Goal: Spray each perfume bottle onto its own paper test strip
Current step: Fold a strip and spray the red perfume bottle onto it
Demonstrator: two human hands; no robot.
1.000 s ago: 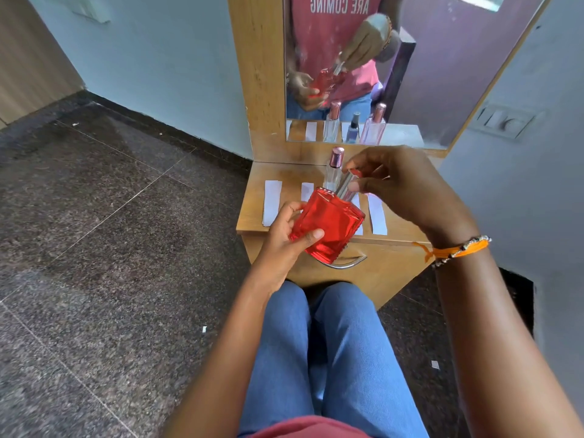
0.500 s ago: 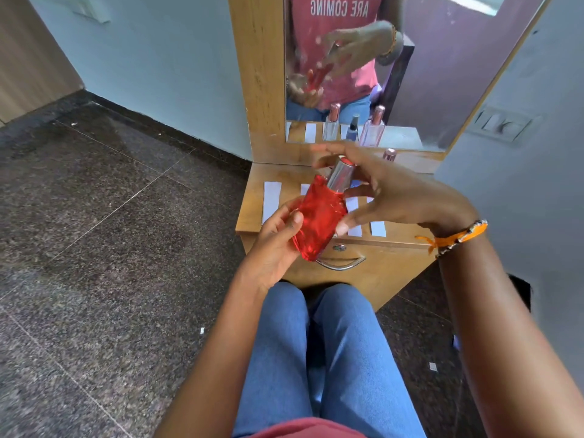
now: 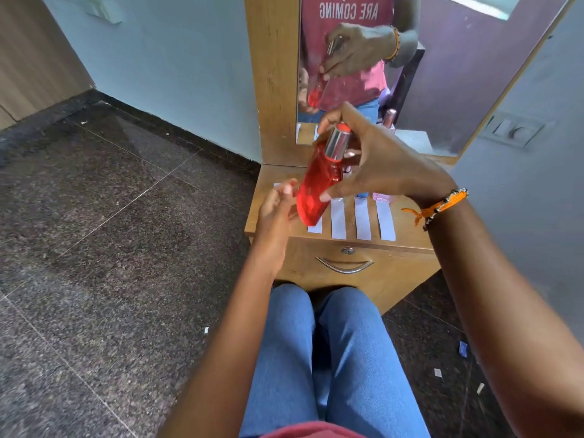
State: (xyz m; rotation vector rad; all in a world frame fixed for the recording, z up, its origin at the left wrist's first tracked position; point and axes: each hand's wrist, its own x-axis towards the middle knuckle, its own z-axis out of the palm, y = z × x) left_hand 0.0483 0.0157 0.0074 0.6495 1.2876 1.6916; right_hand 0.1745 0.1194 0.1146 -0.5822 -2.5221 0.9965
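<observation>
A person seated at a small wooden dressing table (image 3: 278, 222) holds a red perfume bottle (image 3: 317, 188) tilted above the tabletop, its silver sprayer (image 3: 337, 146) leaning toward one o'clock. The right hand (image 3: 379, 167) is clamped around the bottle — thumb low on the red glass, a finger arched over the sprayer's top. The left hand (image 3: 278, 205), at nine o'clock of the bottle, is spread with fingers loose, just beside the glass; whether it touches cannot be told. Below the bottle, four white paper strips (image 3: 338, 219) lie side by side along the table's front edge, the leftmost partly hidden behind the red glass. A pink bottle (image 3: 383, 196) stands at the far end of the right strips, mostly hidden by the right wrist, which wears an orange thread bracelet (image 3: 444, 206) — the mirror (image 3: 442, 74) at twelve o'clock reflects hands and bottle
</observation>
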